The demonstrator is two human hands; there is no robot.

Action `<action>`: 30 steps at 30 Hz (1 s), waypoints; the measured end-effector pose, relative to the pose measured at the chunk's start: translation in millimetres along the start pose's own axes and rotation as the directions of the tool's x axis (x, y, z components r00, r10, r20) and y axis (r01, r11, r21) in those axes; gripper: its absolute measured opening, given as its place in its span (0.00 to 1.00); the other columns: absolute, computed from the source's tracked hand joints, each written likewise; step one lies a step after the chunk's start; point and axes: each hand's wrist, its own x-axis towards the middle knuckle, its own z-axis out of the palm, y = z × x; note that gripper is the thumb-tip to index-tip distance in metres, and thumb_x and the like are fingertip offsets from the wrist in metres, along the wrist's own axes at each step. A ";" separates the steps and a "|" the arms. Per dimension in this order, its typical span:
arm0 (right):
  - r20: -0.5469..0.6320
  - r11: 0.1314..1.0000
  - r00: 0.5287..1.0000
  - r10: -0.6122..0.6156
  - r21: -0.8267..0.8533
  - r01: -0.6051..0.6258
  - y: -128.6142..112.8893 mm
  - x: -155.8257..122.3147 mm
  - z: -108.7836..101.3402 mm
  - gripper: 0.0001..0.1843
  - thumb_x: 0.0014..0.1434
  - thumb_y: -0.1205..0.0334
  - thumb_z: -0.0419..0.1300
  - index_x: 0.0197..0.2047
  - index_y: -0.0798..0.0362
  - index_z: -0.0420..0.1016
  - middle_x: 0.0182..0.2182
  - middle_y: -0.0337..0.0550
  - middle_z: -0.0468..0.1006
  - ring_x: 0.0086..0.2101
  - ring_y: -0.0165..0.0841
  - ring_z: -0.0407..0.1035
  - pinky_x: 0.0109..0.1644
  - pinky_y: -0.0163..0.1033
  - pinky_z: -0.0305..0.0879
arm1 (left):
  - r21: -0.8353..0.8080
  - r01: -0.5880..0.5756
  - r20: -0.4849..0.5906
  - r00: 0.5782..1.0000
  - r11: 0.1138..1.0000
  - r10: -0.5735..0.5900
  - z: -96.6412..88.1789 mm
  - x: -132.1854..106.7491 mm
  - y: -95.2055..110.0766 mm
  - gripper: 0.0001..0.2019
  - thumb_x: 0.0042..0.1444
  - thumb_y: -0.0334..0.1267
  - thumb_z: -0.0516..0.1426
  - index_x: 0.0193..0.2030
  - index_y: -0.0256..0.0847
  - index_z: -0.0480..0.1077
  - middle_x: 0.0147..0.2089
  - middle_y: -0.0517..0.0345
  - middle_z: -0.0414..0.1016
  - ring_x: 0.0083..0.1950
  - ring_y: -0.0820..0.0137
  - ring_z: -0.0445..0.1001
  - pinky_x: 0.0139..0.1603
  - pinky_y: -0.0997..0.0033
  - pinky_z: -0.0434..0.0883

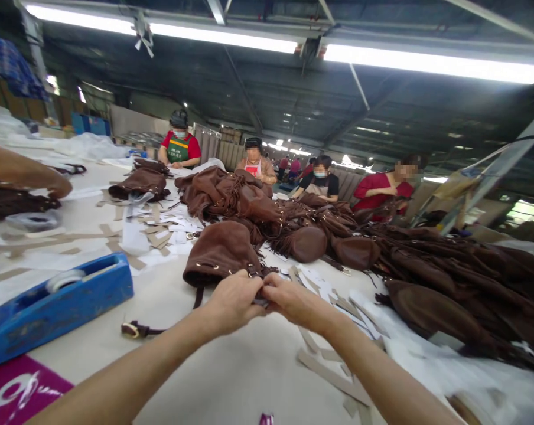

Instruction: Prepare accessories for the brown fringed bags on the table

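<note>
A brown drawstring bag with gold eyelets lies on the table just beyond my hands, its mouth towards me. A strap with a gold buckle trails from it to the left. Both hands meet at the bag's right front edge, fingers pinched together. My left hand is closed, thumb and fingers almost touching those of the other hand. My right hand is closed too. Between the fingertips shows a small greyish piece, too hidden to name, close to the bag's dark fringe.
A blue tape dispenser stands at left, beside a purple printed bag. Brown bags are heaped across the table, with more at right. Paper strips litter the surface. Another person's arm reaches in from the left; several people work opposite.
</note>
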 end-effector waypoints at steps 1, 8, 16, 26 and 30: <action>0.039 1.000 0.999 -0.010 -0.016 0.011 4.1 3.3 -5.3 0.11 0.58 0.71 0.60 0.45 0.53 0.75 0.41 0.45 0.72 0.38 0.35 0.68 0.42 0.37 0.64 | 0.052 0.002 0.030 1.000 0.999 -0.004 -0.1 5.2 -3.4 0.07 0.47 0.38 0.65 0.27 0.43 0.70 0.28 0.56 0.65 0.38 0.61 0.61 0.48 0.65 0.56; 0.100 0.999 0.994 0.039 -0.005 -0.039 10.3 26.8 -15.8 0.09 0.55 0.71 0.63 0.40 0.52 0.78 0.35 0.42 0.72 0.35 0.34 0.67 0.39 0.36 0.61 | 0.228 0.052 0.133 0.988 0.972 -0.084 -2.9 14.9 -26.5 0.07 0.55 0.41 0.58 0.35 0.43 0.75 0.36 0.53 0.70 0.46 0.58 0.61 0.48 0.63 0.55; -0.005 0.920 0.937 0.349 0.195 -0.341 32.9 14.1 -15.8 0.10 0.61 0.61 0.58 0.45 0.51 0.75 0.39 0.40 0.77 0.36 0.30 0.72 0.39 0.33 0.66 | 0.073 0.097 -0.011 0.995 0.993 -0.096 7.0 -7.2 -64.3 0.07 0.54 0.41 0.57 0.30 0.41 0.72 0.44 0.54 0.71 0.52 0.58 0.60 0.58 0.60 0.51; -0.012 0.602 0.602 0.798 0.050 -0.797 58.7 -32.0 61.3 0.08 0.40 0.69 0.66 0.21 0.50 0.70 0.21 0.42 0.75 0.31 0.42 0.74 0.35 0.42 0.66 | -0.823 0.276 0.088 0.926 0.497 -0.368 8.3 -10.3 -81.2 0.22 0.45 0.56 0.65 0.33 0.35 0.72 0.31 0.55 0.73 0.34 0.69 0.67 0.38 0.72 0.59; 0.011 0.565 0.567 0.824 0.079 -0.822 64.8 -30.5 67.9 0.10 0.38 0.70 0.64 0.17 0.50 0.66 0.18 0.39 0.71 0.29 0.42 0.72 0.33 0.42 0.64 | -0.864 0.296 0.114 0.903 0.408 -0.413 9.3 -12.8 -78.1 0.24 0.42 0.57 0.67 0.33 0.35 0.73 0.34 0.53 0.75 0.37 0.69 0.69 0.39 0.73 0.61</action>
